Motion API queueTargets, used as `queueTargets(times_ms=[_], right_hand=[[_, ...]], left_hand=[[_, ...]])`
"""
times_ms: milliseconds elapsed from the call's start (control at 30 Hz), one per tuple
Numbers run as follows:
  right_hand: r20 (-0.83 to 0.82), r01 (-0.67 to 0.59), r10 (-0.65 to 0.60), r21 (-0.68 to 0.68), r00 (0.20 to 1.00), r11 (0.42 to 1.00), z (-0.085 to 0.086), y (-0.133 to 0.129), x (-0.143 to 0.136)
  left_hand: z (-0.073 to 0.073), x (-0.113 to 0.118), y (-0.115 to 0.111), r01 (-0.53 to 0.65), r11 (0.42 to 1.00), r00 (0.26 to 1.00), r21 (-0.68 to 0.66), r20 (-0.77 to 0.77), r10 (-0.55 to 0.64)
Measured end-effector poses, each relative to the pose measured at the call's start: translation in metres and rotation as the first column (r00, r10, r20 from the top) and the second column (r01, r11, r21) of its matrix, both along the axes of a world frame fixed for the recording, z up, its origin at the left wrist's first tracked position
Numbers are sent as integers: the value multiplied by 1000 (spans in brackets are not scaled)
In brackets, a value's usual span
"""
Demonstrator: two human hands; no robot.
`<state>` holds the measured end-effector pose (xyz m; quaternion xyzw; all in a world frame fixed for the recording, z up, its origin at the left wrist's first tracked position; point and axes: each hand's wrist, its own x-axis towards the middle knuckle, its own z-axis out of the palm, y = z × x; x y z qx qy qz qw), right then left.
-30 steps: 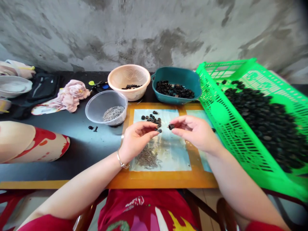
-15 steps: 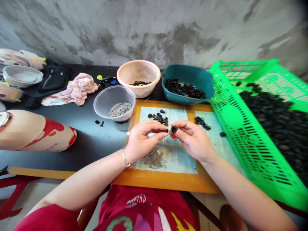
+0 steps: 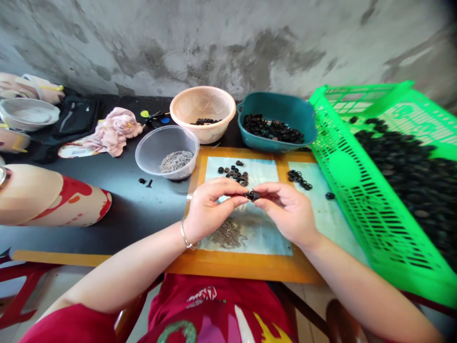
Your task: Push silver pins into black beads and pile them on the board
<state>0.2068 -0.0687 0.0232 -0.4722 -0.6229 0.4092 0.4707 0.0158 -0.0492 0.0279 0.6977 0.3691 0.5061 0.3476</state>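
Note:
Above the board, my left hand (image 3: 214,202) pinches a small black part whose shape is mostly hidden by the fingertips. My right hand (image 3: 287,209) grips a round black plastic piece (image 3: 254,195) between thumb and fingers. The two parts meet end to end between my fingertips. Just beyond my hands, several black round pieces (image 3: 235,175) lie on the pale sheet. A heap of thin metal pins (image 3: 227,233) sits below my left hand. To the right is a small group of black rings (image 3: 300,179).
A clear bowl of pins (image 3: 143,155), a peach basket (image 3: 228,114) and a teal basin (image 3: 310,126) stand at the back. The large green crate (image 3: 342,171) of black parts fills the right side. A patterned cylinder (image 3: 67,200) lies left, near a pink cloth (image 3: 116,131).
My hands have come together, so the two black parts now touch. The round piece in my right hand has turned to show its side.

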Motion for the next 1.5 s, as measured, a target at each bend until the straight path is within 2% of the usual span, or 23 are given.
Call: queueTargets(times_ms=[333, 733, 1100, 1300, 1500], right_hand=[[-36, 8, -10, -54, 999, 999, -2, 0, 0], [-32, 19, -21, -42, 999, 999, -2, 0, 1], [-95, -27, 21, -54, 995, 998, 0, 1, -2], [-107, -20, 10, -96, 994, 995, 1, 0, -4], [-120, -96, 79, -139, 990, 986, 1, 0, -1]], left_hand=[[0, 2, -1, 1, 999, 1000, -41, 25, 1], [-4, 1, -1, -37, 997, 999, -74, 13, 38], [-3, 3, -1, 14, 994, 999, -105, 50, -9], [-4, 3, -1, 37, 983, 997, -180, 71, -25], [-3, 2, 1, 69, 958, 987, -278, 158, -25]])
